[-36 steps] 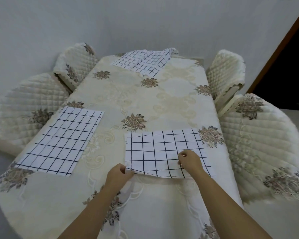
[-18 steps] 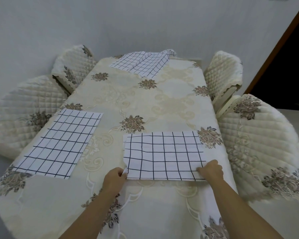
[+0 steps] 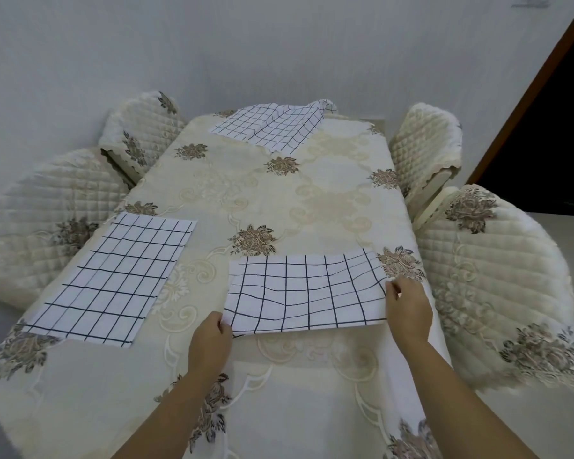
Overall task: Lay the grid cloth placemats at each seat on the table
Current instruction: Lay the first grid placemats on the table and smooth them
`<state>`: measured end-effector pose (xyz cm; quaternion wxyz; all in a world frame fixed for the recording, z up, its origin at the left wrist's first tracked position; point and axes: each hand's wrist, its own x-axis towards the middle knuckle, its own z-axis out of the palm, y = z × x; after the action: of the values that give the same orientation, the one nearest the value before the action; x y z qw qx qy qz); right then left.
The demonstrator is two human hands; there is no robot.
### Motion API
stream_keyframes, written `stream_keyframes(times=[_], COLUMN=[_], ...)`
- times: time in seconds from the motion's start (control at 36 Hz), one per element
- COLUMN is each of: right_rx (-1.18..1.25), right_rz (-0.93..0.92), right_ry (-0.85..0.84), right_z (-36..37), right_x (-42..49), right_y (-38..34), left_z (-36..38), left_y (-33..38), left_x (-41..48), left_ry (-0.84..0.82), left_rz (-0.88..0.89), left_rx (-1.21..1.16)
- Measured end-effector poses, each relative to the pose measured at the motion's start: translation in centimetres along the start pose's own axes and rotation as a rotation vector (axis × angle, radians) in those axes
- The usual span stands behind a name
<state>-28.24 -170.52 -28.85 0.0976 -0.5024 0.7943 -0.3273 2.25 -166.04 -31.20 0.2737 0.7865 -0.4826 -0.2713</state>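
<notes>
Two hands grip the near mat (image 3: 305, 293): your left hand (image 3: 209, 339) pinches its near-left corner, your right hand (image 3: 408, 313) its right edge. It lies rippled on the table (image 3: 312, 193) beside the right chair (image 3: 497, 286), long axis left-right. A second mat (image 3: 113, 279) lies flat to its left; rumpled mats (image 3: 272, 130) sit at the far end.

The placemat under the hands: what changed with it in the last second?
The right hand slid along the placemat from its near edge to its right edge, which it now pinches. The left hand kept holding the near-left corner. The side mat and the far mats stayed put.
</notes>
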Motion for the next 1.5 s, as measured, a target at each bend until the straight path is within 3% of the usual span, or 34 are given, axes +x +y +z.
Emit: stream_keyframes(times=[0.14,0.31,0.47,0.67,0.89,1.08,1.5], right_rx=[0.031,0.131,0.262,0.24,0.246,0.147,0.077], right_rz=[-0.059,-0.029,0.068,0.11,0.213,0.28,0.352], right_ry=[0.147,0.186,0.094,0.049,-0.009,-0.099,-0.176], right_z=[-0.9,-1.9,-2.8,-3.0,-2.3,-1.8,-1.4], right_x=[0.7,1.1,1.7,2.6,2.3,1.4,0.4], right_y=[-1.2,-2.8,-4.4,-4.7,-3.9,-2.6,-0.7], left_z=[-0.3,-0.6,-1.1,-1.9,-2.3,-1.8,-2.4], left_y=[0.5,1.2,2.2,2.5,2.5,1.1,-0.5], left_x=[-0.1,-0.2,0.1,1.1,0.6,0.2,-0.4], left_ry=[0.076,0.168,0.191,0.113,0.014,0.002,-0.102], left_rz=[0.093,0.071,-0.128,-0.269,-0.293,-0.347,-0.164], left_rx=[-0.001,0.07,-0.275,-0.583,-0.709,-0.641,-0.455])
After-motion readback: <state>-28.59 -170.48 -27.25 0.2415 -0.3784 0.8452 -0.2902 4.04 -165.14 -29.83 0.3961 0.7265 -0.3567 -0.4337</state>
